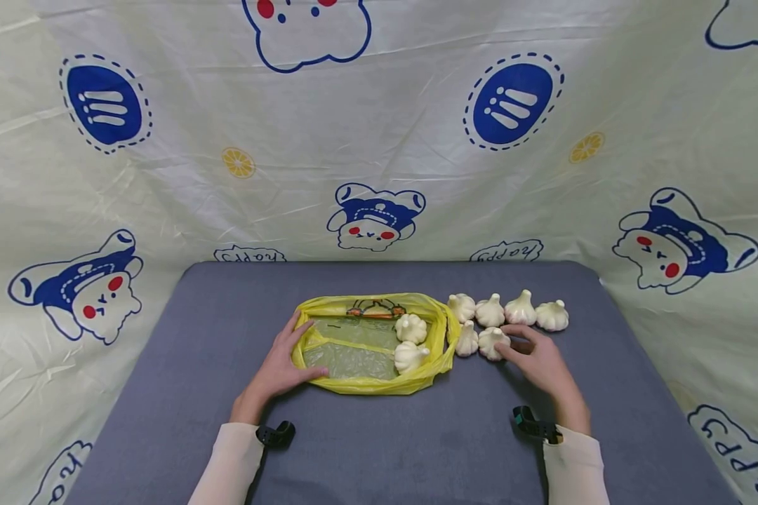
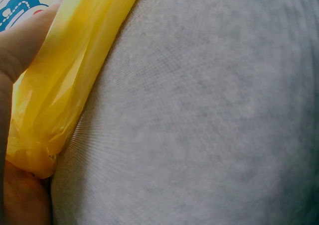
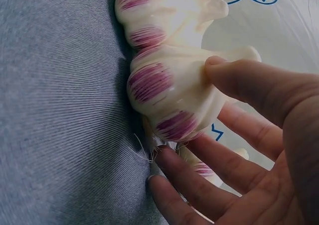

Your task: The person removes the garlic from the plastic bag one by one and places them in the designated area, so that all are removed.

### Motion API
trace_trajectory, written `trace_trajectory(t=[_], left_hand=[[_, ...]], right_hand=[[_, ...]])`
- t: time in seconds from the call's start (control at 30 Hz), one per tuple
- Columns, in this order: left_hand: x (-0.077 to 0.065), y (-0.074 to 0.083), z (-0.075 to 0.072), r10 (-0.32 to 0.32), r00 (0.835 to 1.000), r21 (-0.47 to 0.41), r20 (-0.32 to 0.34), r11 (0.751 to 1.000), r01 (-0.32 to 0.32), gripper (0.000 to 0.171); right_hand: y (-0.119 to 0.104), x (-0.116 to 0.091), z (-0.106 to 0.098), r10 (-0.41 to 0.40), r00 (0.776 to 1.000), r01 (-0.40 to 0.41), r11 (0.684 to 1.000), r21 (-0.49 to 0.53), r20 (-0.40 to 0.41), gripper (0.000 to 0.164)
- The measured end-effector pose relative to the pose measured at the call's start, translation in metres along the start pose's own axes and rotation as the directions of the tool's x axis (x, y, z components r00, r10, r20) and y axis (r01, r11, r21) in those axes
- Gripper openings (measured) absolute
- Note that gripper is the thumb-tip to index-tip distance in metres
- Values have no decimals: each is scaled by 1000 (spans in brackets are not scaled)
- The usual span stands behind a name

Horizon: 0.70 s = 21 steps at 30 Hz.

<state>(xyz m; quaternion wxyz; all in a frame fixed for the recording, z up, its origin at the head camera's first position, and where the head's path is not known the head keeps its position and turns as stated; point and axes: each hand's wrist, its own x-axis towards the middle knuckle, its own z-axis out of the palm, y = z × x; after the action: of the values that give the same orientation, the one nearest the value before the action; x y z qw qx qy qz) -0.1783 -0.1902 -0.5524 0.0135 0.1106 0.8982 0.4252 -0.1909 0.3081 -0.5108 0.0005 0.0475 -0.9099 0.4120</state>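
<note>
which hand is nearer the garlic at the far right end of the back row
Right. The right hand is just in front of that garlic, touching another bulb; the left hand is farther away, at the left end of the yellow bag.

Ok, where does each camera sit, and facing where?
Head: on the head, facing forward and down at yellow bag and garlic bulbs; sleeves, left grip, right grip show.
Left wrist: on that wrist, facing the bag's edge and grey cloth; left grip partly shows.
Right wrist: on that wrist, facing a bulb; thumb and fingers show.
Shared: head and right wrist show right grip on a bulb.
</note>
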Motion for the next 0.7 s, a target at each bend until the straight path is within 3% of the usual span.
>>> trace_trajectory(t=[0.27, 0.53, 0.7], left_hand=[[0, 0, 1, 4, 1000, 7, 3, 1000, -4, 101], [0, 1, 0, 5, 1000, 1, 12, 1000, -5, 101], [0, -1, 0, 2, 1000, 12, 4, 1000, -2, 102]], right_hand=[[-6, -1, -3, -6, 1000, 6, 1000, -2, 1, 51], [-30, -4, -15, 4, 999, -4, 1000, 8, 33, 66], [-47, -2, -17, -8, 999, 7, 1000, 8, 37, 67]])
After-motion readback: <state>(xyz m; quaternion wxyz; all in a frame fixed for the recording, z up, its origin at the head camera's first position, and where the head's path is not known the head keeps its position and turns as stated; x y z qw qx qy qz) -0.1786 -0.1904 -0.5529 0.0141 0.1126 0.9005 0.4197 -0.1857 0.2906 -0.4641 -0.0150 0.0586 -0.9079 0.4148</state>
